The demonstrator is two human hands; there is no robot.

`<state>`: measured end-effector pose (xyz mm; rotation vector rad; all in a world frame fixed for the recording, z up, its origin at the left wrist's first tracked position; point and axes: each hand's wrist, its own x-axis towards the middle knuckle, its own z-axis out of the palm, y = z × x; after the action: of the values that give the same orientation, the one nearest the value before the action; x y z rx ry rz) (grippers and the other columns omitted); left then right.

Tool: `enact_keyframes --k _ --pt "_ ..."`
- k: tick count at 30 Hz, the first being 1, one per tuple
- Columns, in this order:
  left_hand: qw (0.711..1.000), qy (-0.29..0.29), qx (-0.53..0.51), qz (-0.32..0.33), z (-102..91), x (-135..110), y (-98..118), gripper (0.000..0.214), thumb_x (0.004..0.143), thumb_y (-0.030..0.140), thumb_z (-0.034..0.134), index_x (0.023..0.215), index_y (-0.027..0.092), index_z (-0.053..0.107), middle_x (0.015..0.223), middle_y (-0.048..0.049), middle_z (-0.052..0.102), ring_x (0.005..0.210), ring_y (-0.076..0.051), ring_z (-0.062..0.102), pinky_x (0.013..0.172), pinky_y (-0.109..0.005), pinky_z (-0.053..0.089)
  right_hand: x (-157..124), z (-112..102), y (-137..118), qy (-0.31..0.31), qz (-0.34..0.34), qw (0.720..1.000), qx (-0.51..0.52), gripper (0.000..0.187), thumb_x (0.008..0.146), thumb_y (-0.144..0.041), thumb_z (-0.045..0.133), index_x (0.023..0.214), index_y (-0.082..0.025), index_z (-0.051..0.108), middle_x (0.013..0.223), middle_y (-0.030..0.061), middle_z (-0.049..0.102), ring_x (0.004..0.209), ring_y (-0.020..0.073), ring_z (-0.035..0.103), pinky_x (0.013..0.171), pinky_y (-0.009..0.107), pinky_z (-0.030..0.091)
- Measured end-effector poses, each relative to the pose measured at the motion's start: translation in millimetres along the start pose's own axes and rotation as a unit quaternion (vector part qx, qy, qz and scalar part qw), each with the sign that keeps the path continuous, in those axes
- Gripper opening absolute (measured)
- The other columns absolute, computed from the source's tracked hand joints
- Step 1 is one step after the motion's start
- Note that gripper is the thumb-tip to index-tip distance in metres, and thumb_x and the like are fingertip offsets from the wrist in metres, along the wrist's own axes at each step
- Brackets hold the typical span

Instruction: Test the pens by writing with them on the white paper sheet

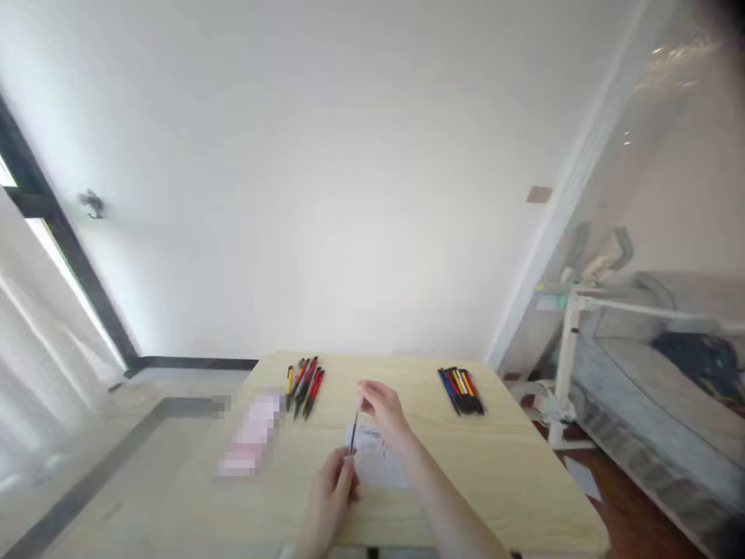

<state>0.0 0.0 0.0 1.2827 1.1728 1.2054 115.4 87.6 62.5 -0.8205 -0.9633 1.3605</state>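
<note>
A pale wooden table (512,473) filled the lower middle of the view, set against a plain white wall (326,155), and everything below is placed from that table. Off its right side stood a grey bed (657,388) with a white frame, a dark bundle lying on the bed. Off the table's left side ran a dark window frame (64,241) with a pale curtain below it.

On the table's near middle lay a white sheet of paper (381,466), partly covered by the right forearm. A blurred pink patch (253,431) sat on the table's left part; what it was could not be made out. At the far left of the table lay a bunch of pens (304,385), red, black and yellow. At the far right lay a second bunch of pens (461,390), blue, red, yellow and black.

Over the paper a thin dark pen (352,438) stood nearly upright, slim and black, its details lost to blur. The left hand (331,497) was closed around its lower end, wrist cut off by the bottom edge. The right hand (381,410) pinched the pen's top end with curled fingertips
</note>
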Motion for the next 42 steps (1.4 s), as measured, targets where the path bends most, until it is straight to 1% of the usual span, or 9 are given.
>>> enact_keyframes --k 9,16,24,34,42 --pt "1.000 0.006 -0.005 0.008 -1.0 0.2 -3.2 0.033 0.079 0.045 0.048 0.093 0.016 0.057 0.053 0.0041 0.054 0.043 -0.010 0.051 0.043 -0.021 0.042 -1.3 0.4 1.4 0.016 0.029 0.999 -0.002 0.029 0.063 -0.038 0.070 0.077 -0.013 0.067 0.056 -0.0025 0.053 0.049 0.0076 0.043 0.050 0.021 0.037" --pt "1.000 0.001 0.013 0.010 -1.5 0.9 -3.9 0.031 0.082 0.043 0.045 0.094 0.016 0.056 0.055 0.0044 0.053 0.044 -0.010 0.053 0.043 -0.021 0.042 -2.8 2.4 2.9 0.020 0.043 0.999 -0.005 0.029 0.061 -0.038 0.071 0.077 -0.014 0.067 0.058 -0.0020 0.054 0.051 0.0083 0.046 0.052 0.022 0.039" --pt "1.000 0.008 0.008 0.015 -1.9 1.7 -7.5 0.033 0.080 0.045 0.047 0.093 0.016 0.057 0.054 0.0040 0.054 0.043 -0.010 0.052 0.042 -0.020 0.042 -5.2 0.9 6.2 0.016 0.047 0.999 -0.020 0.028 0.062 -0.036 0.070 0.078 -0.014 0.068 0.061 -0.0008 0.056 0.052 0.0085 0.047 0.053 0.022 0.039" --pt "1.000 0.006 0.009 0.014 -2.0 0.7 -3.9 0.033 0.080 0.044 0.047 0.092 0.016 0.058 0.054 0.0041 0.054 0.043 -0.010 0.053 0.042 -0.020 0.042 -6.0 -2.1 8.4 0.015 0.044 0.998 -0.045 0.027 0.061 -0.036 0.070 0.077 -0.015 0.069 0.062 -0.0004 0.058 0.053 0.0097 0.049 0.053 0.023 0.041" --pt "1.000 0.009 0.003 0.012 -1.6 0.6 -3.8 0.032 0.079 0.044 0.048 0.093 0.016 0.058 0.054 0.0036 0.055 0.042 -0.010 0.053 0.041 -0.020 0.041 -9.0 -3.1 12.8 0.010 0.047 0.997 -0.067 0.028 0.061 -0.036 0.070 0.077 -0.013 0.069 0.063 0.0003 0.058 0.052 0.0092 0.048 0.051 0.022 0.040"
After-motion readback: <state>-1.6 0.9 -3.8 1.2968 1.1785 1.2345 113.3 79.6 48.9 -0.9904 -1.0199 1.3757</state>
